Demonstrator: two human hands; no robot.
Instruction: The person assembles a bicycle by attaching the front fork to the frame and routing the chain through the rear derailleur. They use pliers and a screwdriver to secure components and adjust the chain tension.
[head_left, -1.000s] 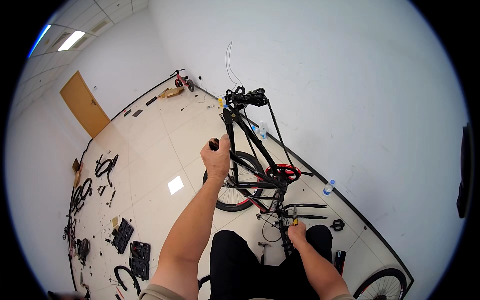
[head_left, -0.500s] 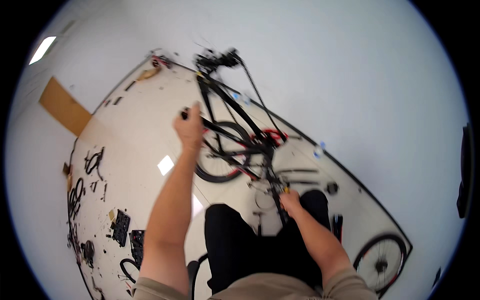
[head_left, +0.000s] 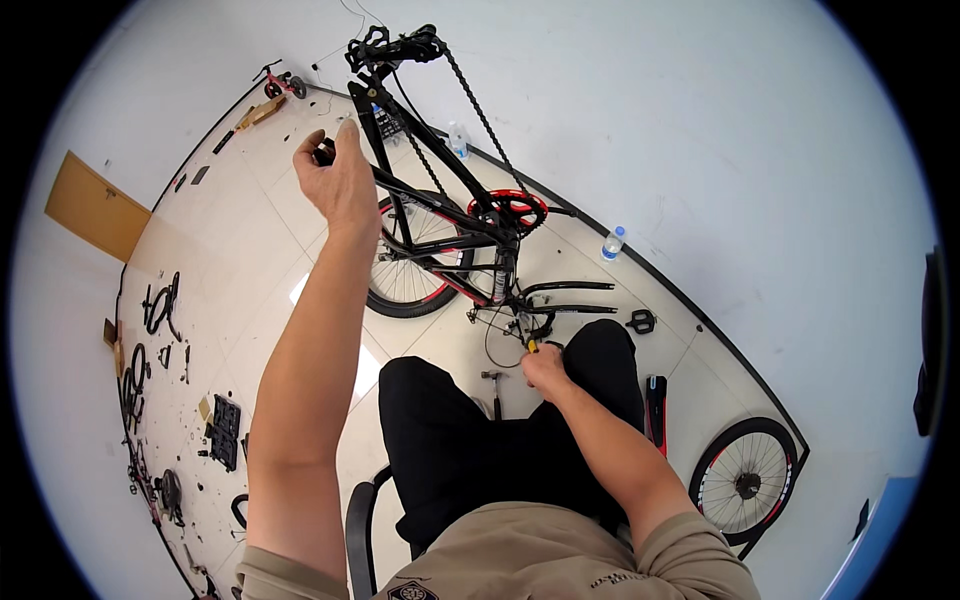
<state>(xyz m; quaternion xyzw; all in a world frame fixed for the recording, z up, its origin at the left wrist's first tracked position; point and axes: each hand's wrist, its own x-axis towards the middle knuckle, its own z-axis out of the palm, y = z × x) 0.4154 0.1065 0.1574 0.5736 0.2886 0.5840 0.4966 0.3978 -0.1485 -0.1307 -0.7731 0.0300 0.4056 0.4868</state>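
Observation:
A black bicycle frame (head_left: 470,180) stands tilted in front of me, its rear end with the derailleur (head_left: 400,48) raised, the chain (head_left: 478,115) running down to the red chainring (head_left: 515,210). At upper left, my left hand (head_left: 340,185) is curled round the black end of a frame tube, mostly hidden by the fingers. Between my knees, my right hand (head_left: 545,370) is closed on a slim thing with a yellow end (head_left: 532,346), beside the cables at the frame's low front. What it is exactly, I cannot make out. The black fork blades (head_left: 570,298) point right.
A spoked wheel (head_left: 415,265) lies behind the frame, another wheel (head_left: 745,475) at lower right. A hammer (head_left: 492,395) lies by my knee. Nearby are a pedal (head_left: 640,321), a water bottle (head_left: 613,243) and a red-black saddle-like part (head_left: 655,410). An open tool case (head_left: 225,432) lies left.
My view has shifted, so the frame and both hands appear higher and further left. The blur has gone. Both hands keep the same grips.

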